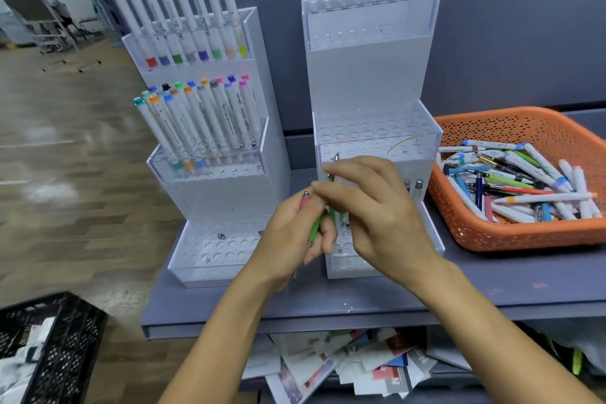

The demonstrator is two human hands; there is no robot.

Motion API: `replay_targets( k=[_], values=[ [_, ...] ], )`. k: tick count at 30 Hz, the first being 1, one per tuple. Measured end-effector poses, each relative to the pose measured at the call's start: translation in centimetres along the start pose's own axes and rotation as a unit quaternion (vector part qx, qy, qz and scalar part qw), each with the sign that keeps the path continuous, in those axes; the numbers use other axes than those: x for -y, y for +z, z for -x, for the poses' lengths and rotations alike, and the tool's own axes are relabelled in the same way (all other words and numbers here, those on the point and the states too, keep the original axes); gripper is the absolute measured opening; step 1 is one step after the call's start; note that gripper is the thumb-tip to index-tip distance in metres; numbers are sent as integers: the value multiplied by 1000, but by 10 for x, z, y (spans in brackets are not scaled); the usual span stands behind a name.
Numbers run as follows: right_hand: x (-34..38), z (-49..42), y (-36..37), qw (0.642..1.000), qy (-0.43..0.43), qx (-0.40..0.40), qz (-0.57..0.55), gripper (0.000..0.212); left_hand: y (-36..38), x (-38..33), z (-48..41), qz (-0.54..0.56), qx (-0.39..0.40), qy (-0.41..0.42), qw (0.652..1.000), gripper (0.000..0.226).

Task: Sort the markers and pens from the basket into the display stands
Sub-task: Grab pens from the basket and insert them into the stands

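Sorting station, head view. Positions are given relative to the pen stand point(360, 75), a clear three-tier acrylic rack standing near the middle of the grey tabletop point(492, 289).

A dark wall point(492, 26) rises behind the pen stand, and a wooden floor point(65, 141) lies far to its left, beyond the tabletop edge.

Just left of the pen stand is the marker stand point(226, 193), of the same tiered form. Its top tier carries a row of eight white markers point(183, 10) with coloured caps. Its middle tier holds a denser group point(203, 118), and its lowest tier shows mostly open holes.

Just right of the pen stand sits the orange basket point(511, 236), which holds the unsorted heap point(524, 180) of markers and pens.

A black crate point(49, 338) stands on the floor, below and well left of the pen stand. Loose papers point(344, 364) lie under the tabletop beneath it.

Both hands are in front of the pen stand's lowest tier. The left hand point(295, 233) is curled around a pink pen point(305, 198) and a green pen point(315, 228). The right hand point(377, 207) has its fingers bent around a clip pen point(335, 159), held upright over that tier; the thumb is hidden.

Two silver-topped pens point(414, 186) stand in the tier's right end.
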State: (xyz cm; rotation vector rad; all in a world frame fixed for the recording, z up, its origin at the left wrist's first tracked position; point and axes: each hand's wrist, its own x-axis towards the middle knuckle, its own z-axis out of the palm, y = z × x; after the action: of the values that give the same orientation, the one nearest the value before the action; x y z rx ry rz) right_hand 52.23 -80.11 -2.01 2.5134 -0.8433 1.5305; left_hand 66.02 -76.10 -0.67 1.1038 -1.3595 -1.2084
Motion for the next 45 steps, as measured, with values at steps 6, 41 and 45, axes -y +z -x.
replay_targets(
  k=[6, 41, 45],
  values=[
    [-5, -2, -4, 999, -17, -7, 29, 17, -8, -8, 2, -61, 59, 8, 996, 35],
    [-18, 35, 15, 985, 148, 84, -10, 40, -12, 4, 13, 56, -89, 73, 992, 34],
    [5, 17, -6, 964, 224, 0, -141, 24, -6, -1, 13, 20, -61, 73, 995, 38]
  ],
)
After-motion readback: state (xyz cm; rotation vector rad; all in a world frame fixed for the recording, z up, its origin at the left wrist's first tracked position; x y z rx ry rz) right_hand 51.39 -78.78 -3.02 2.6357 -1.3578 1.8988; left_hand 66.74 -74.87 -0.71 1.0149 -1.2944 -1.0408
